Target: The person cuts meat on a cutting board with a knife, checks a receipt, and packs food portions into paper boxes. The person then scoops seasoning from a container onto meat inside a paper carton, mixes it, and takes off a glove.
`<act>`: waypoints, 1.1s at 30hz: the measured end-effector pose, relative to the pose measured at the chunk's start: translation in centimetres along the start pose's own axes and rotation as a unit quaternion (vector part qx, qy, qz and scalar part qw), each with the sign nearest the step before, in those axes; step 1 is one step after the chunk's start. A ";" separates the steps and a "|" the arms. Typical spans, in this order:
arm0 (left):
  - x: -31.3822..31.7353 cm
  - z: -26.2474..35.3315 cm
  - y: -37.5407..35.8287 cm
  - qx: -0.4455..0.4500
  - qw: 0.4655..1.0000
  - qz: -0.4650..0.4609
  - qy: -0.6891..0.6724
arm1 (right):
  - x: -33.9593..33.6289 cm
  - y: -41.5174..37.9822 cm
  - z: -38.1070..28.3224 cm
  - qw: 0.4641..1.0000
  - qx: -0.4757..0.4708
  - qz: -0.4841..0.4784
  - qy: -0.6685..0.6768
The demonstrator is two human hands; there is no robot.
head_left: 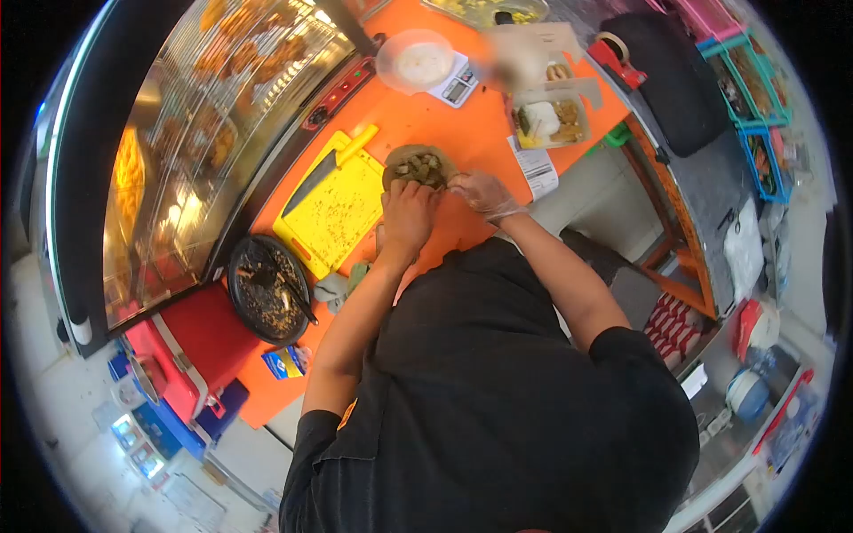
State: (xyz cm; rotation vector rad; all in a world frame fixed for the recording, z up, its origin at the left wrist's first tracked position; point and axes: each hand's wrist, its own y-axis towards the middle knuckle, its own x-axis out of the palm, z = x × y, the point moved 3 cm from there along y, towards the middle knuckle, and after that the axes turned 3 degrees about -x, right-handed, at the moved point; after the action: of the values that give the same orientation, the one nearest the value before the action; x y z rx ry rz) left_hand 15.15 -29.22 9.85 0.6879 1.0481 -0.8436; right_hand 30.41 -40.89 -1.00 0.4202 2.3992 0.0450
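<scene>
Nearest the body, a blue-and-yellow packet (284, 362) lies on the orange counter (462, 133), well to the near side of the yellow cutting board (355, 206). Between the two sits a round black pan (269, 289), with scattered bits of food and a dark utensil in it. Just off the board's near corner is a crumpled grey cloth (332, 290). To the right of the board, the bare left hand (409, 213) bends its fingers over the near edge of a brown wrap (397, 163), its grip closed on that edge. The right hand (484, 194), in a clear plastic glove, has its fingertips drawn together at the wrap's right edge, its grip pinching there. The wrap lies open beside the board's far right corner, holding chopped, brownish-green food (419, 167). On the board, among many small crumbs, rests a knife (311, 184) with a dark blade and a yellow handle. Right of the board, past the gloved hand, is a printed paper slip (536, 171). Farther from the board stand a scale (457, 82), a clear round bowl (416, 64) overlapping it, and, to their right, an open container (551, 123) with white and brown food.
</scene>
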 end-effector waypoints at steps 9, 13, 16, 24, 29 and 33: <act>0.6 -1.3 1.8 -0.016 0.999 -0.050 0.008 | -1.3 0.8 -3.8 0.997 0.012 -0.035 -0.063; 0.2 -1.6 2.1 -0.045 0.997 -0.056 -0.034 | 0.7 0.3 -1.3 0.994 -0.049 0.091 0.045; -0.5 -2.1 2.2 -0.032 0.994 -0.063 -0.088 | 0.8 0.6 -1.1 0.995 -0.056 0.086 -0.005; 0.7 -5.4 4.2 -0.166 0.968 -0.107 -0.155 | 0.4 2.3 -2.5 0.992 -0.042 0.106 0.057; 1.2 -5.3 4.3 -0.147 0.980 -0.074 -0.111 | 1.4 2.3 -2.3 0.991 -0.045 0.127 -0.019; 0.8 -3.5 4.4 -0.141 0.981 -0.077 -0.106 | 2.8 2.2 -1.0 0.985 -0.044 0.168 -0.003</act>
State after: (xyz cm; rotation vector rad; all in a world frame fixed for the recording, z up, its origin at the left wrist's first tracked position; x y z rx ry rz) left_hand 17.54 -24.29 8.22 0.2738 1.0105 -0.8607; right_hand 28.45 -37.87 -1.69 0.7751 2.2848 0.2994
